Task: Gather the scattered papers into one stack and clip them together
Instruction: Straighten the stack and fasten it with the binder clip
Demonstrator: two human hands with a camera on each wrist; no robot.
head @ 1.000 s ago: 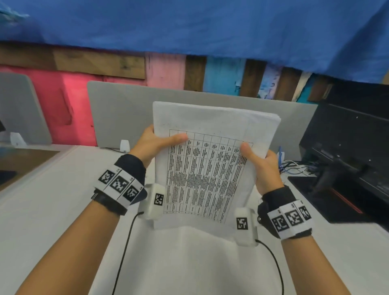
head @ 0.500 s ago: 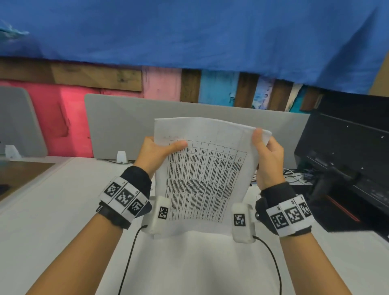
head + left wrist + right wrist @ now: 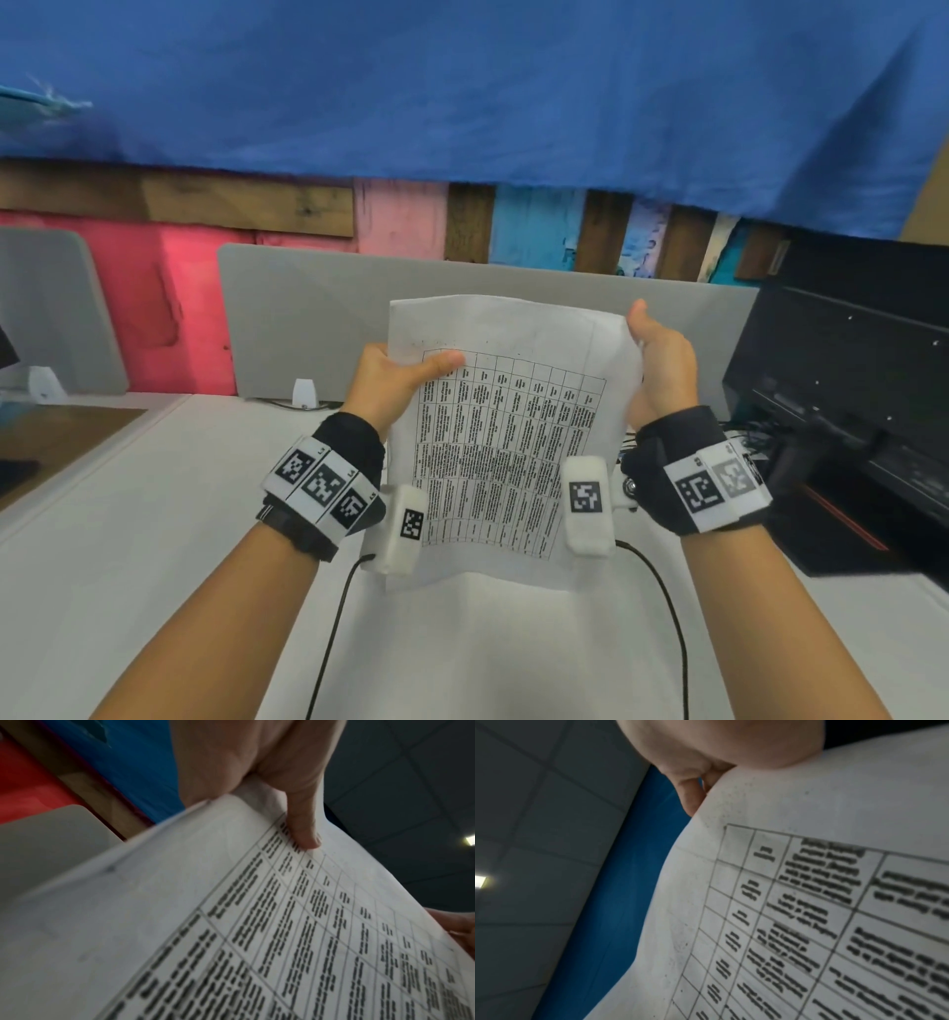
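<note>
White printed paper sheet (image 3: 513,437) with a black-ruled table: text blurred, unreadable. Black-and-white square marker tags on wristbands (image 3: 321,483), small labels illegible.

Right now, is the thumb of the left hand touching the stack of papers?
Touching. In the left wrist view the left hand's thumb lies pressed flat on the printed top sheet of the stack of papers, with no gap; the head view agrees.
</note>
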